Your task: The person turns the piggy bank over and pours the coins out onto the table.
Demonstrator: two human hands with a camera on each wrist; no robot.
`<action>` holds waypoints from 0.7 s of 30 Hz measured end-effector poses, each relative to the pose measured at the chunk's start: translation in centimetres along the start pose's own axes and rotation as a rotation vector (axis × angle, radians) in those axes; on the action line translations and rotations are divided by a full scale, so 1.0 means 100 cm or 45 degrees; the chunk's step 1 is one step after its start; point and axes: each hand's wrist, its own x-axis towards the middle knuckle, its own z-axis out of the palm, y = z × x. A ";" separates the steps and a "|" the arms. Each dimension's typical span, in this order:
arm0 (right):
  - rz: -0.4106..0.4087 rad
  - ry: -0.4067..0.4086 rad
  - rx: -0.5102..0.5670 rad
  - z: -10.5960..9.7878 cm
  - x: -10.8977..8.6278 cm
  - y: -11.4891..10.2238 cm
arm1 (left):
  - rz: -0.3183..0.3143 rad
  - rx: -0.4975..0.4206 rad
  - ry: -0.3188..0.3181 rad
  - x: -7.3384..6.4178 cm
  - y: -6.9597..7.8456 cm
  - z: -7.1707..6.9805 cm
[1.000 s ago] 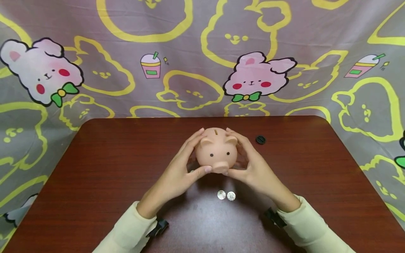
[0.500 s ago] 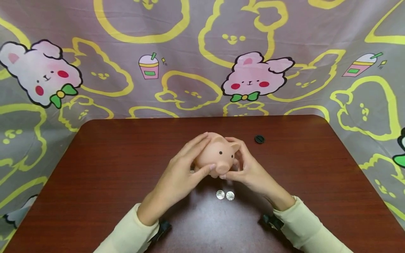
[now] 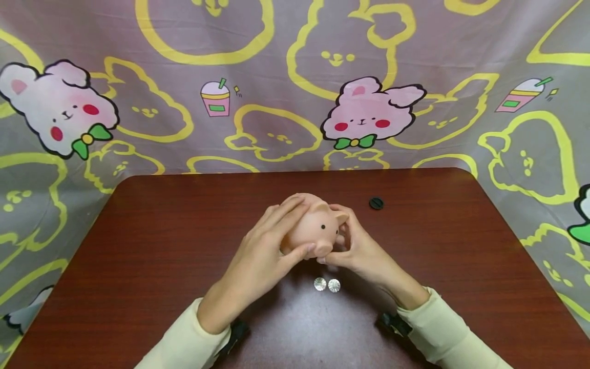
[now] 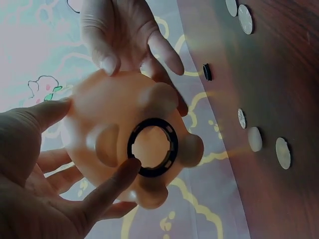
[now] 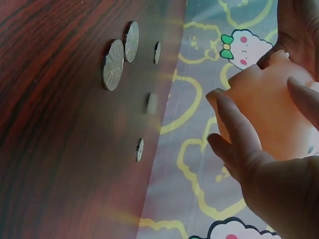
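A pink piggy bank is held up off the table between both hands, its snout turned to the right in the head view. My left hand grips its side, fingers over the top and thumb by the snout. My right hand holds the other side near the ear. In the left wrist view its underside shows a round hole with a black ring, uncovered, and one left fingertip touches the ring. Below, in the right wrist view, are silver coins and a blurred pale disc.
The black round plug lies on the dark red-brown table, behind and right of the hands. Two coins lie side by side in front of the piggy bank. A patterned cloth hangs behind the table.
The piggy bank has turned from facing forward to facing right and come slightly lower, with both hands turning along. The two front coins and the plug stay where they were.
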 end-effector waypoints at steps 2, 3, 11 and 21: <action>-0.029 0.013 -0.006 0.001 -0.001 -0.001 | -0.015 -0.031 -0.004 0.000 -0.001 -0.001; -0.049 0.027 -0.019 0.001 -0.001 -0.002 | -0.024 -0.063 -0.005 0.000 -0.002 -0.002; -0.225 0.055 0.014 0.003 -0.003 -0.009 | -0.192 -0.519 -0.062 0.000 -0.014 0.001; -0.842 0.213 -0.862 0.006 -0.005 -0.013 | -0.138 -0.676 -0.124 -0.002 -0.030 0.004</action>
